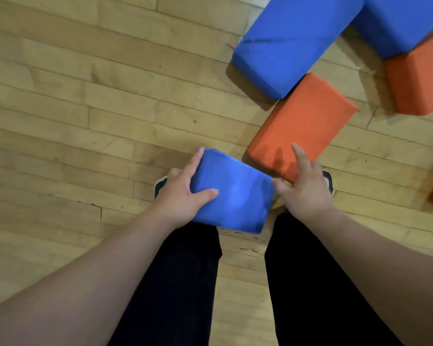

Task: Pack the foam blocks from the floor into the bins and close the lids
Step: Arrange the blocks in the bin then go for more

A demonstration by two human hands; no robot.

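So the person's left hand (183, 196) is gripping a small blue foam block (235, 193) by its left end, thumb curling over the top. The right hand (308, 191) is spreading out, thumb touching that block's right edge, fingers hanging over an orange block (303, 123) lying on the wood floor (85, 121) just beyond. Further past the right hand, a big blue block (293, 46) and a second orange block (420, 81) are sitting close together.

gym hall, wooden strip floor (85, 108), foam blocks (303, 121)
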